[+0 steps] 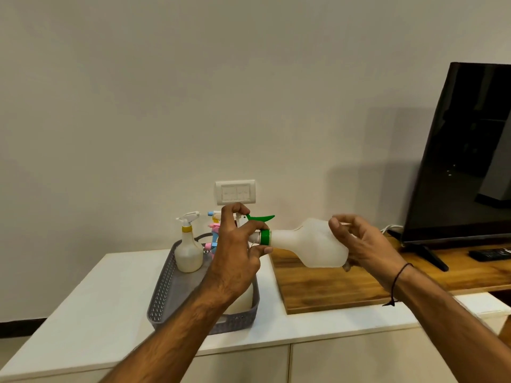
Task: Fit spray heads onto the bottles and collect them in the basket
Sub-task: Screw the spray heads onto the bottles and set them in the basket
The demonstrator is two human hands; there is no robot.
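I hold a white plastic bottle point(312, 246) sideways in the air, neck pointing left. My right hand point(359, 244) grips its fat base. My left hand point(237, 247) wraps the green-and-white spray head point(264, 236) at the bottle's neck, with the green trigger sticking out above my fingers. A grey perforated basket point(166, 288) sits on the white cabinet below my left arm. In it stands a white bottle with a yellow collar and white spray head point(188, 250). Pink and blue spray heads point(214, 239) show behind my left hand, and part of another white bottle point(242, 301) lies under my forearm.
A wooden board point(331, 288) lies on the white cabinet top point(96, 297) right of the basket. A black TV point(467, 161) stands on it at the far right, with a dark remote point(489, 254) beside its foot. A wall switch plate point(235, 192) sits behind the basket.
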